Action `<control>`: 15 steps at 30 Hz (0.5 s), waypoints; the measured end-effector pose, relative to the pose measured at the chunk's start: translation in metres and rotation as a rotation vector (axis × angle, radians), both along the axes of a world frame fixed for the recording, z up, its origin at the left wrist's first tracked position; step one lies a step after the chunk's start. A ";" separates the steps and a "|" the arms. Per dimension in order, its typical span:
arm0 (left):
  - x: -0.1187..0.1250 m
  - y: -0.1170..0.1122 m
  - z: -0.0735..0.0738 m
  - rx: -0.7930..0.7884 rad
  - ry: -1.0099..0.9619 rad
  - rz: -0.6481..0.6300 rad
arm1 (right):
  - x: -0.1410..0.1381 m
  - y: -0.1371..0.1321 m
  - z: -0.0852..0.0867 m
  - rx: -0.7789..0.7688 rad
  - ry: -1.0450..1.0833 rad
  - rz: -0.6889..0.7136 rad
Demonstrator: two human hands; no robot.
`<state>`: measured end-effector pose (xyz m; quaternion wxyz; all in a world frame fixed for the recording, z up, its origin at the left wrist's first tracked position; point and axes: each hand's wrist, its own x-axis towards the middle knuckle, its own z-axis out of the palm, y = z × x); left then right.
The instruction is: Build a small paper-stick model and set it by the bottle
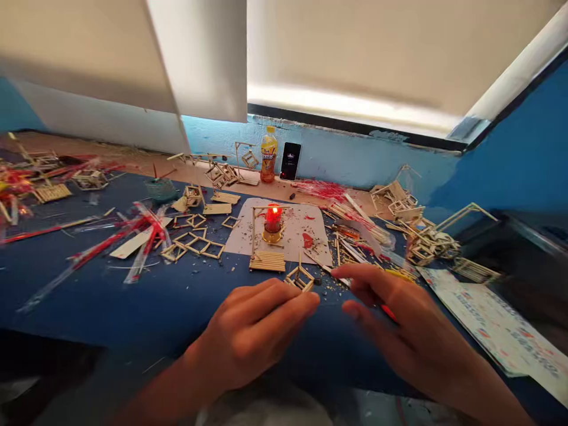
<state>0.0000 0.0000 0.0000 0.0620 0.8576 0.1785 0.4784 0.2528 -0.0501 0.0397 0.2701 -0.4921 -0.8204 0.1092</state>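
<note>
My left hand (pixel 257 322) is closed, its fingertips pinching a small cage-like frame of thin wooden sticks (pixel 300 278). Part of that frame is hidden behind the fingers. To its right, my right hand (pixel 403 331) is slightly blurred, thumb and index finger apart with nothing visible between them. Just beyond the frame stands a stick-built stand (pixel 267 261) with a slatted base and a tall post with an arm. A lit red candle (pixel 273 222) in a gold-coloured holder burns behind it on a pale sheet (pixel 239 236) strewn with crumbs and stick bits.
Flat stick frames (pixel 197 242) and red-and-clear plastic wrappers (pixel 148 231) lie left. Loose sticks (pixel 355 219), finished stick models (pixel 428 242) and a printed paper bag (pixel 483 319) are right. A drink bottle (pixel 268 155) and a phone (pixel 290 161) stand at the wall.
</note>
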 end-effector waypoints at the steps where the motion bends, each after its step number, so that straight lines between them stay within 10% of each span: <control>1: 0.000 -0.002 0.000 -0.008 -0.005 -0.008 | 0.000 -0.004 -0.006 -0.020 0.075 -0.031; 9: 0.006 -0.016 -0.002 -0.160 -0.088 -0.059 | -0.046 -0.019 -0.030 -0.033 1.141 0.321; 12: 0.004 -0.021 -0.004 -0.182 -0.074 -0.067 | -0.063 -0.018 -0.030 -0.093 1.462 0.258; 15: 0.000 -0.025 -0.003 -0.116 -0.009 -0.014 | -0.064 -0.020 -0.041 0.031 1.331 0.071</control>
